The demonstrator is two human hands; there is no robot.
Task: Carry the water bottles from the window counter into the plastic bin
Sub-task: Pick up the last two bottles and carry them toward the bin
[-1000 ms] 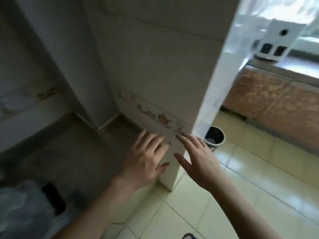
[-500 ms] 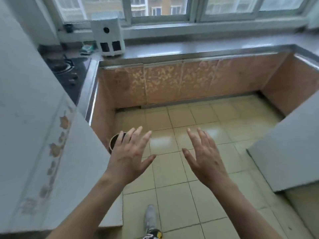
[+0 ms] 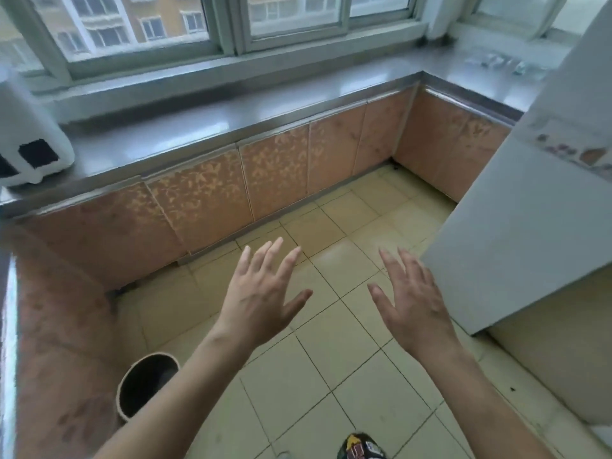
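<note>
Clear water bottles (image 3: 500,62) lie on the grey window counter (image 3: 298,94) at the far right corner, blurred and partly hidden by a white tiled wall. My left hand (image 3: 261,296) and my right hand (image 3: 410,303) float over the floor tiles, palms down, fingers spread, holding nothing. Both are far from the bottles. No plastic bin is in view.
A white appliance (image 3: 26,147) with black patches stands on the counter at the left. A round dark bucket (image 3: 145,382) sits on the floor by the orange cabinet fronts (image 3: 275,180). The white tiled wall corner (image 3: 530,207) juts in at the right. My shoe (image 3: 361,447) shows below.
The view has swung right, from the wall corner to the window counter; the appliance slid to the left edge and the bottles came into sight. Both hands stay open.
</note>
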